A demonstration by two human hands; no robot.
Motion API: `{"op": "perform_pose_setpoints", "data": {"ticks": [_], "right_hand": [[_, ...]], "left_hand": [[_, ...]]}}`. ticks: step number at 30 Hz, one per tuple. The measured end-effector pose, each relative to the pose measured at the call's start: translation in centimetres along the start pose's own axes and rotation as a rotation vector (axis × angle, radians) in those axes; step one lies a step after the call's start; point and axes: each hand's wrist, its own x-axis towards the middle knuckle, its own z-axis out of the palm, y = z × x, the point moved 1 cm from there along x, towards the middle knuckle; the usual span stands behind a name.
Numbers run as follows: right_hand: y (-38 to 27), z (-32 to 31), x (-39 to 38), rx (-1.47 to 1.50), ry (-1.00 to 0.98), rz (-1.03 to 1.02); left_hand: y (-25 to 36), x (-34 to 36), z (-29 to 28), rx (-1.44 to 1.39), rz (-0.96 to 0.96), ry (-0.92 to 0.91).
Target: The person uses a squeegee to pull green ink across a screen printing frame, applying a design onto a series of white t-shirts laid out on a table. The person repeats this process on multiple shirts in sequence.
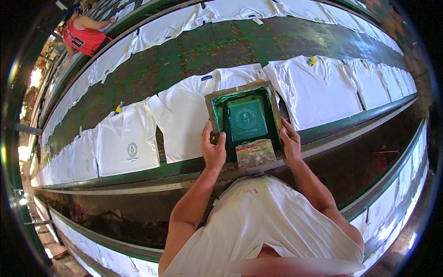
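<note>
I hold a small screen-printing frame (221,95) above the white shirts, with my left hand (213,145) gripping its left side and my right hand (290,141) gripping its right side. Its green mesh (248,117) carries a pale round design with lines beneath. A paint-streaked flat board (256,156), perhaps a squeegee, lies at the frame's lower edge. The frame partly hides a white T-shirt (177,115) lying on the dark green table (230,46). To its left lies a V-neck shirt (127,129) with a printed round emblem; to its right, one (314,97) with no print visible.
More shirts (161,28) line the table's far edge, and others (392,203) lie on a second table behind me, past a dark gap (355,152). At the upper left, a person in a red top (85,39) works at another row of shirts.
</note>
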Motion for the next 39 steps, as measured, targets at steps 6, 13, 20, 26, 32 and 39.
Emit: {"op": "perform_pose_setpoints", "data": {"ticks": [6, 13, 20, 26, 32, 39], "right_hand": [[-1.4, -3.0, -1.2, -0.049, 0.126, 0.045], [-1.4, -3.8, -1.3, -0.247, 0.254, -0.114], [2.3, -0.8, 1.2, -0.545, 0.003, -0.261], [2.8, -0.9, 2.3, -0.67, 0.018, -0.237], [0.9, -1.6, 1.1, -0.637, 0.118, -0.237], [1.4, -2.4, 1.5, -0.682, 0.135, -0.188]], "left_hand": [[1.8, -1.6, 2.9, 0.145, 0.342, -0.042], [0.4, -0.6, 3.9, 0.019, 0.115, -0.096], [-2.3, 0.1, -0.4, 0.303, 0.231, 0.057], [-2.7, 0.6, 0.1, 0.266, 0.271, 0.088], [-1.6, 0.1, 1.6, 0.231, 0.279, 0.059], [-2.0, -0.1, 2.0, 0.241, 0.276, 0.057]]}}
